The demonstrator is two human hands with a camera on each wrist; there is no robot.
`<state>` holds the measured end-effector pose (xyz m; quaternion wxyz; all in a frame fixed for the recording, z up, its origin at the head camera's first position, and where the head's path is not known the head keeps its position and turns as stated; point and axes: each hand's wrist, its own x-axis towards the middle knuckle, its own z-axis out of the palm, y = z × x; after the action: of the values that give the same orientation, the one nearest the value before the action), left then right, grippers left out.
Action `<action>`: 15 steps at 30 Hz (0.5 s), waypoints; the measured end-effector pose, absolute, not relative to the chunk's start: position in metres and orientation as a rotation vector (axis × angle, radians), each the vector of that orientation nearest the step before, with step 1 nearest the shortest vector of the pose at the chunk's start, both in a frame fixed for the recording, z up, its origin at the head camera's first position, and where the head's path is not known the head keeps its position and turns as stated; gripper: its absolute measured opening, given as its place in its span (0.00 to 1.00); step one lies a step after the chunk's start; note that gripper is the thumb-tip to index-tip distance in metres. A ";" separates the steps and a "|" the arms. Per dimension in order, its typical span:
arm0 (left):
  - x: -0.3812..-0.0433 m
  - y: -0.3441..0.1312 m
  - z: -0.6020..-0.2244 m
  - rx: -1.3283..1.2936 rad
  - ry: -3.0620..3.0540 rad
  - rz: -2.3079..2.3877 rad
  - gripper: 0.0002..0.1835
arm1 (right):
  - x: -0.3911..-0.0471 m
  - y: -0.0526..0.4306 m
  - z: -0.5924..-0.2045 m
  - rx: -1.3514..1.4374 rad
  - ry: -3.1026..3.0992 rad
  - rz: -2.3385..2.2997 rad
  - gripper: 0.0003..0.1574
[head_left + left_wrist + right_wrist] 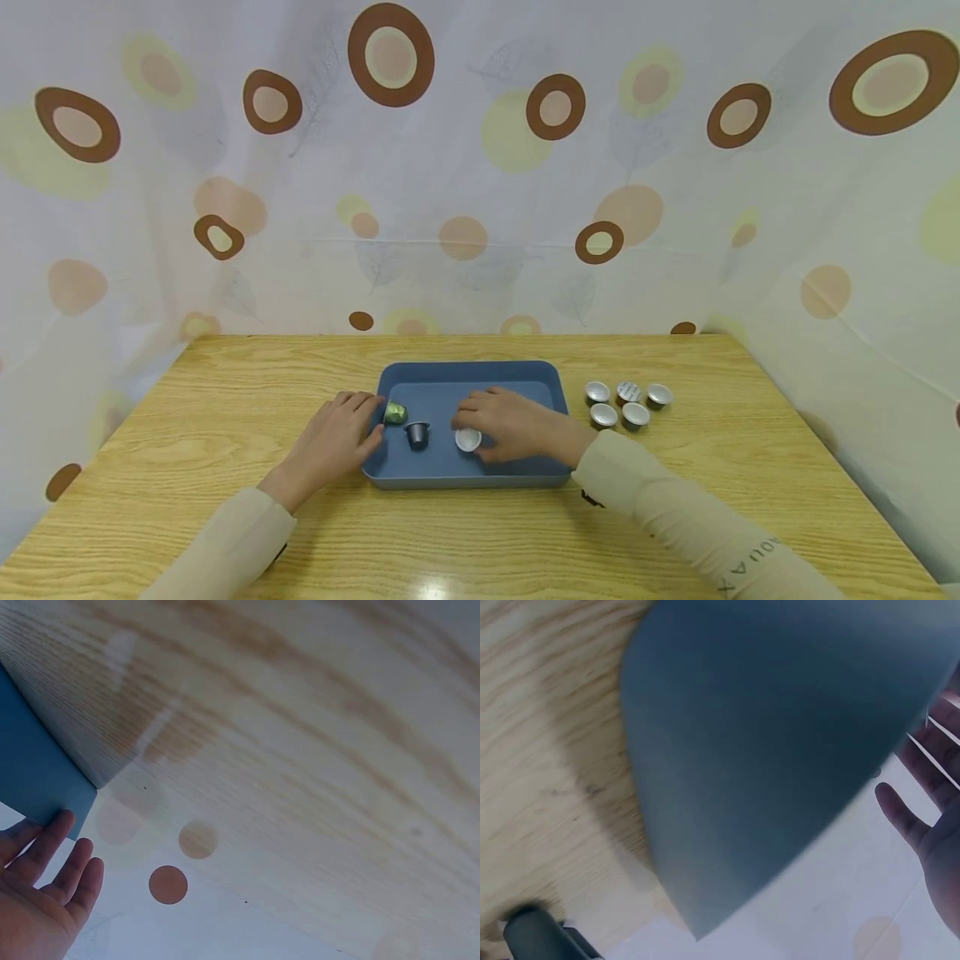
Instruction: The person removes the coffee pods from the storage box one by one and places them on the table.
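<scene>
My right hand [506,423] is over the blue tray [465,482], its fingers and thumb around a white-lidded coffee capsule [468,440]. The lid faces up. My left hand [336,435] rests at the tray's left edge with relaxed fingers; in the left wrist view its fingers [54,832] touch the tray's outer wall. Close to those fingertips a green coffee capsule [396,413] lies inside the tray. Beside it is a dark grey coffee capsule [417,435]. In the right wrist view the tray wall hides the held capsule, and the thumb [900,814] shows past it.
Several lidded capsules [634,416] stand in a group on the wooden table [480,542], right of the tray. One has a printed silver lid [628,392]. A patterned curtain [465,167] hangs behind the table and along both sides.
</scene>
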<state>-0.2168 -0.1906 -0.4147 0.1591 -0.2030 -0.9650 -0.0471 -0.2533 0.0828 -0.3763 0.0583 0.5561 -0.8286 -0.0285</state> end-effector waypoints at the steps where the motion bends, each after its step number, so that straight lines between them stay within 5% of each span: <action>1: -0.217 -0.191 -0.415 -0.579 -2.758 -0.135 0.21 | -0.253 0.084 -0.376 1.680 -2.517 -0.081 0.24; 15: -0.217 -0.191 -0.415 -0.579 -2.759 -0.131 0.21 | -0.256 0.105 -0.376 1.596 -2.540 -0.028 0.23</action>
<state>-0.2170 -0.1908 -0.4150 0.1590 -0.2025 -0.9652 -0.0457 -0.2563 0.1049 -0.3759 0.0709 0.5308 -0.8445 -0.0092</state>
